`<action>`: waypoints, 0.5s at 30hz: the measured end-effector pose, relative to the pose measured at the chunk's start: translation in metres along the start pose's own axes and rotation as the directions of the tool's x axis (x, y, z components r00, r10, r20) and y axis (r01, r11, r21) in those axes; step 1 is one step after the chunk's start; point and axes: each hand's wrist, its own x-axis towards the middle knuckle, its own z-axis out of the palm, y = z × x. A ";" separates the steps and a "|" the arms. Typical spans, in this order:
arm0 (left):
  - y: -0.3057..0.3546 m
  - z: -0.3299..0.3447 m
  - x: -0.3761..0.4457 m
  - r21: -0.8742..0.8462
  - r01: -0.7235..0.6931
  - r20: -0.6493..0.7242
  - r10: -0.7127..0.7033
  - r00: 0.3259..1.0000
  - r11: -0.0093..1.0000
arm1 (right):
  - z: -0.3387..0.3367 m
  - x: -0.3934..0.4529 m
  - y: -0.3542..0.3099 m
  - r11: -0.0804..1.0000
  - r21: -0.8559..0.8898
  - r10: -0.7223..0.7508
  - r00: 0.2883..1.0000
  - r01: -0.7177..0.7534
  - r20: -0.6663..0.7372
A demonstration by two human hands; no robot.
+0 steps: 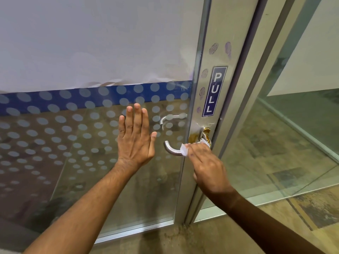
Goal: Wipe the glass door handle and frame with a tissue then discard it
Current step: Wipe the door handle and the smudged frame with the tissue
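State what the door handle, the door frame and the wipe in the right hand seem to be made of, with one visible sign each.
Door handle: polished metal, probably steel; bright curved highlights.
Door frame: brushed or matte metal, likely aluminium; dull sheen showing fingerprint smudges.
Tissue: thin white paper, crumpled under the right hand.

Mottled brown floor – beyond, a glass partition and pale wall.

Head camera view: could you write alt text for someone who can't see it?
A right hand wipes a metal door handle with a white tissue, while the left hand presses flat on the dotted glass door.
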 end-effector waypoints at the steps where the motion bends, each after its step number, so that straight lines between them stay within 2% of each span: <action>1: 0.001 0.001 0.000 -0.001 0.003 0.001 -0.003 1.000 1.000 | 0.000 0.001 0.000 1.000 0.012 0.013 1.000 -0.013 0.005; 7: 0.002 0.004 0.000 -0.003 0.020 0.009 -0.020 1.000 1.000 | 0.006 0.008 -0.027 0.992 0.123 -0.003 1.000 0.001 0.012; 10: 0.002 0.008 0.000 0.002 0.021 -0.024 -0.021 0.999 1.000 | 0.008 0.014 -0.038 0.997 0.076 0.016 0.997 -0.022 0.078; 15: 0.001 0.014 -0.001 0.013 0.012 -0.083 -0.011 0.997 1.000 | 0.014 0.037 -0.066 0.989 -0.045 0.145 0.967 -0.139 0.209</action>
